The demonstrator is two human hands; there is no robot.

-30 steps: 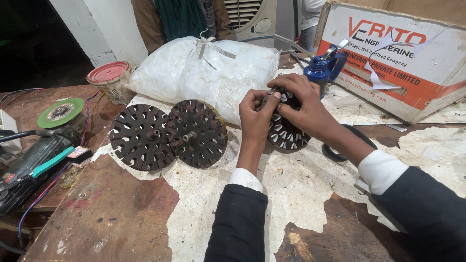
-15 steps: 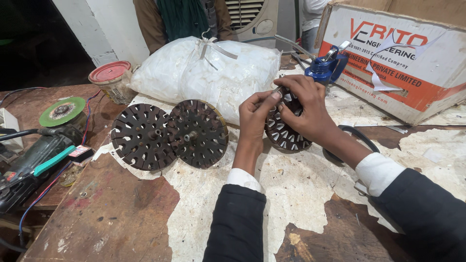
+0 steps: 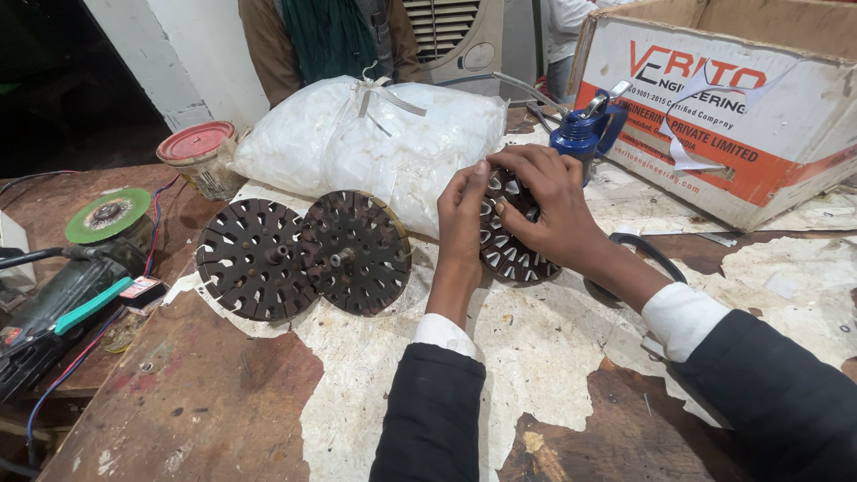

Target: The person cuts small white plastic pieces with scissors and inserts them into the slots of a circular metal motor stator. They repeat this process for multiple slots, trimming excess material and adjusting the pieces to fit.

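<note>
Slotted stator disc (image 3: 513, 254), tilted at frame centre, clamped between the left hand (image 3: 462, 219) and right hand (image 3: 544, 201) on the counter (image 3: 205, 402).

My fingers (image 3: 500, 192) cover the top half of the slotted disc (image 3: 518, 254) (its centre unseen); the cardboard box (image 3: 759, 116) runs off the frame's right edge.

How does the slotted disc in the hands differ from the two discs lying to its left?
The held disc is gripped by the left hand and right hand and mostly covered; the two loose discs lie untouched in full view, overlapping each other. All are dark, round and slotted, on the same worn table.
</note>
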